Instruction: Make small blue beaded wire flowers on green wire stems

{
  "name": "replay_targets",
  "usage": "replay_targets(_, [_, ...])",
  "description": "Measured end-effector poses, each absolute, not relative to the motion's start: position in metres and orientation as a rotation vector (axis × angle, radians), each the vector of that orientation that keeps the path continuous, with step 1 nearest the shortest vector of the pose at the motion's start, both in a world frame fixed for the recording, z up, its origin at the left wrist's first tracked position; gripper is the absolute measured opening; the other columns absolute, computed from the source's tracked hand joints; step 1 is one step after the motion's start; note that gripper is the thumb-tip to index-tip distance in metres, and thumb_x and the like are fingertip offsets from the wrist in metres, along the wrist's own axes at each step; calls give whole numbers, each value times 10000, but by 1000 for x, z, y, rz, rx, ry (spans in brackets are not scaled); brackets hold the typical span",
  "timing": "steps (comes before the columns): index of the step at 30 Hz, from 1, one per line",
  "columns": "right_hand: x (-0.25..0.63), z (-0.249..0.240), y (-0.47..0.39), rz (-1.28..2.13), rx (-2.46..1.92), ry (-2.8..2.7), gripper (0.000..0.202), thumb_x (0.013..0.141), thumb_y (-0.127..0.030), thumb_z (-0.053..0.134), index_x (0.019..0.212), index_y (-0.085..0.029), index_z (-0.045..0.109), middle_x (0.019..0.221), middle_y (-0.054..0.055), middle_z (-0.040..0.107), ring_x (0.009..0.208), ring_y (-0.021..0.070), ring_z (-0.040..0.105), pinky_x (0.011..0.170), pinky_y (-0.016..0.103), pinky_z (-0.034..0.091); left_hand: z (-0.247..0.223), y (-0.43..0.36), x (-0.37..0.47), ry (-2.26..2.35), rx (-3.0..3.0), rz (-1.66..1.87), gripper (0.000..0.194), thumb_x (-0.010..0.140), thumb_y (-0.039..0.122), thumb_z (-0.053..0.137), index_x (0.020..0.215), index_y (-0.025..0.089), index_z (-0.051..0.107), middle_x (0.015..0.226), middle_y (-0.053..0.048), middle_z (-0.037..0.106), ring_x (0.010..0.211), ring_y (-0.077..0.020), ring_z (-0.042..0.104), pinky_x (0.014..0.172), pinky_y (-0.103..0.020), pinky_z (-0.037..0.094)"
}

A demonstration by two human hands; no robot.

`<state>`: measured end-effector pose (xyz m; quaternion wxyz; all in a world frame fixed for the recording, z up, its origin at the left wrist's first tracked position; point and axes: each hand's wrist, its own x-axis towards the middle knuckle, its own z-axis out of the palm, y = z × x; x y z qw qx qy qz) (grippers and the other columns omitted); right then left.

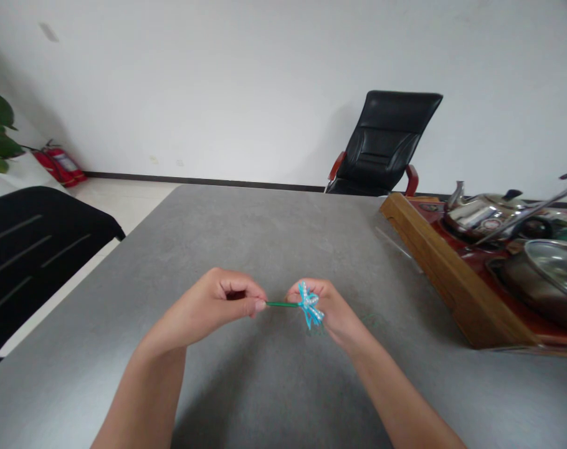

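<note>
A small handmade flower (pixel 310 304) with light-blue ribbon-like petals and pearly beads is held sideways above the table, its thin green stem (pixel 282 304) running to the left. My left hand (pixel 222 299) pinches the far end of that stem between thumb and fingertips. Close against the flower head, my right hand (pixel 324 304) has its fingers curled in at the stem; the petals hide part of its grip. Faint thin green strands (pixel 365 321) show on the table beneath the right hand.
The grey table (pixel 274 231) spreads under both hands. At the right stands a wooden tea tray (pixel 428 268) with a metal kettle (pixel 486 212) and a glass-lidded pot (pixel 545 280). A black office chair (pixel 389 137) is behind the table, another black chair (pixel 40 249) at left.
</note>
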<state>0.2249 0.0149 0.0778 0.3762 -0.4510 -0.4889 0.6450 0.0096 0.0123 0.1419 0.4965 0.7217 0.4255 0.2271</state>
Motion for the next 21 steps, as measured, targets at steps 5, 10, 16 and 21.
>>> replay_targets(5, [229, 76, 17, 1662, -1169, -1240, 237, 639, -380, 723, 643, -153, 655, 531, -41, 485, 473, 69, 338, 459, 213, 240, 144, 10, 11, 924, 1846, 373, 176, 818, 250, 565, 741, 159, 696, 655, -1, 605, 620, -114, 510, 568, -192, 385])
replay_targets(10, [232, 81, 16, 1573, -1195, -1309, 196, 674, -364, 709, 665, -173, 670, 535, -47, 465, 479, 72, 289, 457, 224, 200, 143, 9, 13, 875, 1918, 272, 177, 805, 191, 546, 743, 165, 709, 649, 11, 615, 604, -105, 511, 570, -186, 374])
replay_targets(16, [235, 95, 8, 1449, -1192, -1372, 184, 725, -349, 676, 682, -171, 656, 534, -51, 408, 511, 85, 301, 486, 237, 208, 138, 10, 12, 919, 1986, 185, 199, 816, 194, 514, 743, 168, 697, 636, 25, 602, 591, -102, 502, 557, -185, 353])
replay_targets(21, [235, 104, -1, 1339, -1211, -1487, 188, 768, -354, 641, 699, -180, 654, 517, -53, 369, 499, 92, 304, 478, 242, 220, 131, 11, 10, 1006, 2045, 213, 197, 804, 200, 518, 754, 180, 708, 647, 23, 634, 580, -107, 520, 541, -190, 340])
